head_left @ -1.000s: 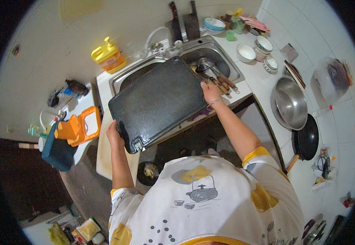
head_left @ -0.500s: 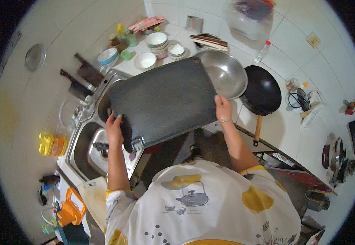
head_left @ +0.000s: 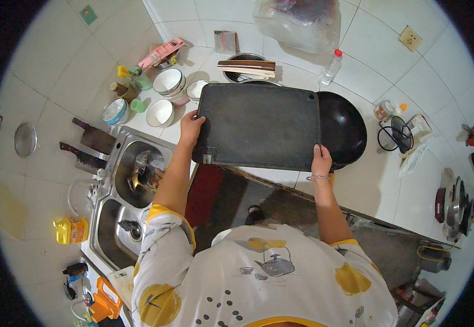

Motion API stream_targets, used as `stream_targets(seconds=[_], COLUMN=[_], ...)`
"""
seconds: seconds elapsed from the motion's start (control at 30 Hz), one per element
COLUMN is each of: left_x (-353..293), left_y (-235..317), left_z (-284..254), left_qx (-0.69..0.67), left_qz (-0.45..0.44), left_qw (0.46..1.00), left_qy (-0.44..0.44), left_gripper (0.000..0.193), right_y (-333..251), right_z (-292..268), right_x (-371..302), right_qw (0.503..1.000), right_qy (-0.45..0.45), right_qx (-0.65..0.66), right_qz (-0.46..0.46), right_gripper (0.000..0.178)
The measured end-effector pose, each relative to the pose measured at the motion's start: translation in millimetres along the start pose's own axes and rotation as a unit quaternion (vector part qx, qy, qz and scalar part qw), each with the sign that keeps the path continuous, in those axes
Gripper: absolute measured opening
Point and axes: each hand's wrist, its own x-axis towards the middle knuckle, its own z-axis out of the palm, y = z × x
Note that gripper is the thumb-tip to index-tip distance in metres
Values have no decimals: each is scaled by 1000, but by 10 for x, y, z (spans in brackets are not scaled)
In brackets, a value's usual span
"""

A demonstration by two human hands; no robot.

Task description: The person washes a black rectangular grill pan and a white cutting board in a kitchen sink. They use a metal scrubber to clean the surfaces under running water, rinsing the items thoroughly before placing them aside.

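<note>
A large dark grey rectangular cutting board (head_left: 261,128) is held level over the counter between my two hands. My left hand (head_left: 191,129) grips its left edge, thumb on top and fingers out of sight beneath. My right hand (head_left: 321,159) is closed on the lower right corner, with the thumb on the upper face. Under the board's right end a black wok (head_left: 344,128) shows in part. The board hides most of a steel basin behind it. A small light fitting (head_left: 207,158) sits in the board's lower left corner.
To the left lies a double sink (head_left: 118,231) with items in its far bowl. Two cleavers (head_left: 94,136) hang on the wall. Bowls (head_left: 169,82) stand at the back left, a plastic bottle (head_left: 331,67) at the back. A wire stand (head_left: 396,134) is on the right.
The cutting board has moved right and turned nearly square to me, now covering the basin and part of the wok. Both hands kept hold. The far sink bowl has come into sight.
</note>
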Motion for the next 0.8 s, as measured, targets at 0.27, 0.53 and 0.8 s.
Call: stream_targets(seconds=[0.27, 0.53, 0.8], left_x=[500, 392, 128], left_y=[-142, -108, -107], left_z=[-61, -29, -264], left_qx=[-118, -102, -77], left_qz=[-84, -160, -164], left_qw=[978, 972, 979], left_qy=[-153, -139, -97], left_gripper=[50, 43, 44], right_y=[0, -62, 30], right_z=[-47, -34, 32], right_x=[88, 316, 220], right_qw=[961, 867, 865], right_qy=[-119, -266, -303], right_qx=[191, 306, 292], right_qz=[162, 291, 274], right_gripper=[36, 37, 41])
